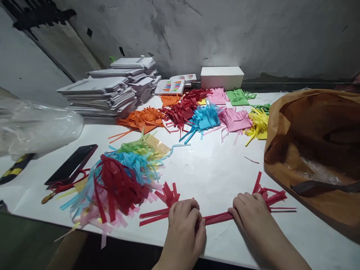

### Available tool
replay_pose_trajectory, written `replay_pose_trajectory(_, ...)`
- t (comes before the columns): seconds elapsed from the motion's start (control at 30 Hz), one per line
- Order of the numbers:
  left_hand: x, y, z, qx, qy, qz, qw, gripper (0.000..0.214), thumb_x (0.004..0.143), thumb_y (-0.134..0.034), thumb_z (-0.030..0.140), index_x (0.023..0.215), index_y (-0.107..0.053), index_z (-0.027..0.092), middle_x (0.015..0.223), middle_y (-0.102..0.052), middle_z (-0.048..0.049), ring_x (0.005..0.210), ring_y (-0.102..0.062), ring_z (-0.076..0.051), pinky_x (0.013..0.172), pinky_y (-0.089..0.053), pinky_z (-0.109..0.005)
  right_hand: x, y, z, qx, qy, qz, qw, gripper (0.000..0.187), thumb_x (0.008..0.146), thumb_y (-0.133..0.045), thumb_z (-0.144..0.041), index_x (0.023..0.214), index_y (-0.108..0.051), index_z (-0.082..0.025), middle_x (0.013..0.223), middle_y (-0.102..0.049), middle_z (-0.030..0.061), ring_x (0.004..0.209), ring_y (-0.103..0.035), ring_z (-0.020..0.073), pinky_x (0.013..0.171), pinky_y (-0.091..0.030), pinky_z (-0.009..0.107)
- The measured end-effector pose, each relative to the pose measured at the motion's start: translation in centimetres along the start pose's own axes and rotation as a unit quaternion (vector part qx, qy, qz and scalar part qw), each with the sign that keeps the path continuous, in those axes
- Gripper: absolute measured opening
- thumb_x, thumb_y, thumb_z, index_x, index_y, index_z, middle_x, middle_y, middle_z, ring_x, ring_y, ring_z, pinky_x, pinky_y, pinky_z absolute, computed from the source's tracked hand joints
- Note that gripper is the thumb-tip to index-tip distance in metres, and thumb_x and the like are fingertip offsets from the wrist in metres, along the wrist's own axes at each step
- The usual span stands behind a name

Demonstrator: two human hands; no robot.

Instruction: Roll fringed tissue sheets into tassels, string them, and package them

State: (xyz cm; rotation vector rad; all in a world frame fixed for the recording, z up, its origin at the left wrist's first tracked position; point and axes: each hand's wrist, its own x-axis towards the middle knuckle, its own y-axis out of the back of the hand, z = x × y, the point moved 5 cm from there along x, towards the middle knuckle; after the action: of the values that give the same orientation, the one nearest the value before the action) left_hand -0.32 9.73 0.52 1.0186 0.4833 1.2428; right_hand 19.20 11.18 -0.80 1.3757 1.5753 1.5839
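Observation:
A red fringed paper strip (216,217) lies rolled along the white table's (213,168) near edge. My left hand (185,225) is closed on its left part, where loose red fringes fan out past my knuckles. My right hand (249,212) pinches the strip's right part, with more red fringes spreading beyond it. A mixed heap of finished fringed papers (118,183) in red, blue, green and pink sits just left of my left hand.
Sorted piles of fringed paper in orange (143,118), dark red (180,112), blue (204,118), pink (234,120), yellow (257,125) and green (237,96) lie further back. Stacked white booklets (104,93), a white box (222,77), a dark phone (71,164), a plastic bag (33,127), brown paper bag (315,150).

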Motion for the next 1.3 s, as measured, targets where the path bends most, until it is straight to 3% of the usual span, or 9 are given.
replay_pose_trajectory(0.2, 1.1, -0.2, 0.1, 0.013, 0.015, -0.022, 1.000, 0.014, 0.085, -0.051, 0.011, 0.076, -0.058, 0.020, 0.090, -0.062, -0.0051, 0.085, -0.055, -0.025, 0.088, -0.040, -0.051, -0.7, 1.2, -0.5, 0.055, -0.035, 0.055, 0.996, 0.027, 0.102, -0.040, -0.017, 0.080, -0.056, -0.022, 0.079, -0.059, 0.0004, 0.077, -0.052, 0.0206, 0.090, -0.030, 0.043)
replay_pose_trajectory(0.33, 1.8, -0.1, 0.1, 0.040, 0.013, -0.074, 0.996, 0.018, 0.088, -0.049, 0.012, 0.076, -0.060, 0.018, 0.088, -0.062, -0.0060, 0.082, -0.056, -0.025, 0.086, -0.040, -0.052, -1.2, 1.3, -0.6, 0.097, -0.047, 0.079, 0.991, 0.027, 0.100, -0.041, -0.014, 0.081, -0.058, -0.022, 0.079, -0.060, 0.0007, 0.077, -0.053, 0.0192, 0.089, -0.033, 0.041)
replay_pose_trajectory(0.47, 2.1, -0.2, 0.1, 0.066, 0.018, -0.103, 0.992, 0.015, 0.088, -0.052, 0.012, 0.078, -0.062, 0.018, 0.090, -0.063, -0.0067, 0.084, -0.057, -0.026, 0.086, -0.040, -0.050, -1.4, 1.8, -1.5, 0.101, -0.002, 0.130, 0.986, 0.029, 0.102, -0.038, -0.013, 0.096, -0.065, -0.020, 0.090, -0.066, 0.0048, 0.089, -0.058, 0.0202, 0.098, -0.031, 0.045)
replay_pose_trajectory(0.57, 2.0, -0.2, 0.0, 0.042, 0.006, -0.080, 0.996, 0.013, 0.087, -0.055, 0.009, 0.084, -0.062, 0.019, 0.091, -0.064, -0.0050, 0.085, -0.057, -0.025, 0.086, -0.039, -0.048, -1.1, 1.9, -3.0, 0.105, 0.082, 0.135, 0.982, 0.032, 0.101, -0.036, -0.010, 0.099, -0.067, -0.019, 0.089, -0.068, 0.0049, 0.090, -0.058, 0.0198, 0.100, -0.033, 0.044)
replay_pose_trajectory(0.63, 1.7, 0.0, 0.3, 0.024, -0.043, -0.055, 0.997, 0.016, 0.089, -0.055, 0.008, 0.085, -0.063, 0.021, 0.091, -0.065, -0.0038, 0.087, -0.056, -0.024, 0.089, -0.037, -0.049, -0.9, 1.7, -3.6, 0.098, 0.111, 0.118, 0.982, 0.032, 0.099, -0.038, -0.007, 0.098, -0.067, -0.018, 0.084, -0.068, 0.0041, 0.084, -0.057, 0.0184, 0.095, -0.036, 0.040)
replay_pose_trajectory(0.77, 0.8, -0.1, 0.5, 0.023, -0.157, -0.040, 0.987, 0.018, 0.094, -0.053, 0.009, 0.092, -0.065, 0.023, 0.092, -0.067, -0.0014, 0.094, -0.055, -0.023, 0.101, -0.029, -0.051, -1.0, 1.8, -3.7, 0.093, 0.102, 0.120, 0.983, 0.031, 0.099, -0.039, -0.006, 0.095, -0.067, -0.017, 0.081, -0.066, 0.0036, 0.081, -0.057, 0.0180, 0.095, -0.036, 0.040)
replay_pose_trajectory(0.93, 1.2, -0.7, 0.4, 0.027, -0.231, -0.034, 0.972, 0.012, 0.092, -0.058, 0.007, 0.090, -0.063, 0.018, 0.090, -0.067, -0.0022, 0.090, -0.054, -0.021, 0.093, -0.035, -0.044, -1.2, 1.7, -4.9, 0.075, 0.103, 0.132, 0.983, 0.027, 0.099, -0.042, -0.006, 0.095, -0.066, -0.016, 0.081, -0.065, 0.0035, 0.084, -0.056, 0.0186, 0.095, -0.034, 0.041)
replay_pose_trajectory(1.1, 1.9, -0.5, 0.8, -0.021, -0.213, -0.037, 0.976, 0.010, 0.089, -0.059, 0.009, 0.086, -0.060, 0.018, 0.091, -0.066, -0.0025, 0.087, -0.054, -0.021, 0.087, -0.037, -0.040, -0.9, 1.0, -6.0, 0.059, 0.106, 0.132, 0.984, 0.032, 0.095, -0.041, 0.000, 0.075, -0.059, -0.016, 0.068, -0.055, 0.0014, 0.068, -0.045, 0.0160, 0.082, -0.034, 0.036)
replay_pose_trajectory(1.3, 0.9, -0.7, 0.8, -0.008, -0.203, -0.029, 0.979, 0.014, 0.097, -0.053, 0.012, 0.086, -0.058, 0.018, 0.092, -0.065, -0.0024, 0.090, -0.053, -0.021, 0.092, -0.034, -0.042, -2.1, 0.5, -4.7, 0.130, 0.064, 0.122, 0.982, 0.030, 0.098, -0.042, -0.005, 0.076, -0.057, -0.019, 0.072, -0.055, 0.0001, 0.071, -0.047, 0.0154, 0.084, -0.036, 0.035)
